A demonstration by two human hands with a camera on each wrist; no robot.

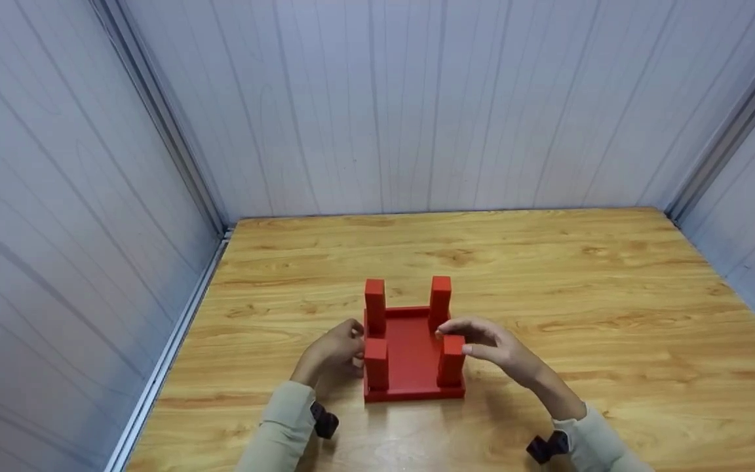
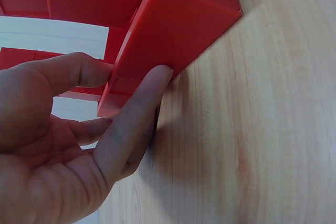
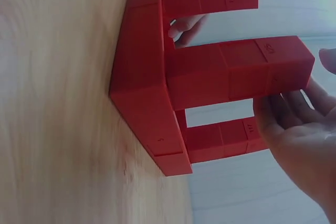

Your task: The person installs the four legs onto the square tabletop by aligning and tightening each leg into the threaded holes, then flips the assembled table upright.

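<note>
A red tray-shaped base (image 1: 410, 354) with a raised rim lies on the wooden table, a square red post standing at each corner. At its left side, my left hand (image 1: 338, 347) holds the rim, thumb (image 2: 92, 72) at the upper edge and index finger (image 2: 136, 114) along the outer wall. My right hand (image 1: 499, 347) is bent around the top of the near right post (image 3: 236, 72). In the right wrist view its fingers are partly hidden behind that post, and the thumb stands slightly apart from it. The posts carry small embossed numbers.
Wood-grain table (image 1: 580, 282) surface extends around the red piece. Pale panel walls (image 1: 377, 111) enclose the table at the back and both sides. A dark wrist device (image 1: 325, 421) sits on the left sleeve, another (image 1: 548, 447) on the right.
</note>
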